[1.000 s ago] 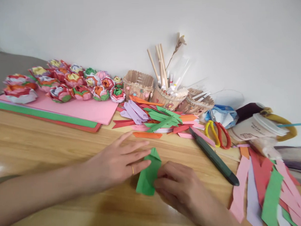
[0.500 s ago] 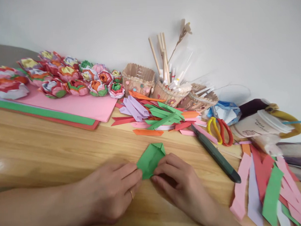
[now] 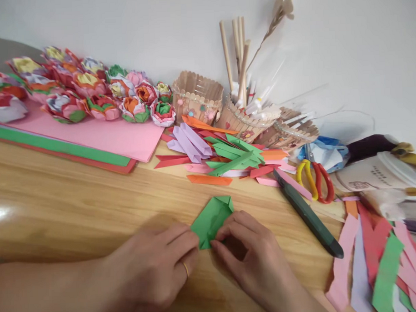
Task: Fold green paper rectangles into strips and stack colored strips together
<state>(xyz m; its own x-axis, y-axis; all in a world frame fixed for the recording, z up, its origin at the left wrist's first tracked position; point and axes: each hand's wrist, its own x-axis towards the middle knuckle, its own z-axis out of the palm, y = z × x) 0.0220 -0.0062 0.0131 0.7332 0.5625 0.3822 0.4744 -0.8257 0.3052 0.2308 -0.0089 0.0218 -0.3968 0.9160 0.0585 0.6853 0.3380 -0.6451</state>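
Note:
A small piece of green paper [image 3: 210, 222] with folded edges and corners lies on the wooden table [image 3: 76, 197] between my hands. My left hand [image 3: 164, 262], with a ring on one finger, presses its closed fingers on the paper's left edge. On the right side, my right hand [image 3: 248, 250] pinches the lower right edge between thumb and fingers. Beyond the paper is a pile of folded paper strips [image 3: 231, 155] in green, purple, red, orange and pink. A dark utility knife [image 3: 309, 216] lies to the right of my right hand.
Paper flowers [image 3: 100, 105] sit on stacked coloured sheets [image 3: 125, 138] at the back left. Decorated wooden-stick baskets [image 3: 197, 95] line the wall, one holding sticks. Scissors [image 3: 323, 184], a lidded cup [image 3: 375, 173] and loose paper strips [image 3: 385, 263] are on the right.
The camera view has shifted slightly, so the background moves in the picture. Both hands keep their hold on the green paper, with the right fingers bent a little closer over its lower edge.

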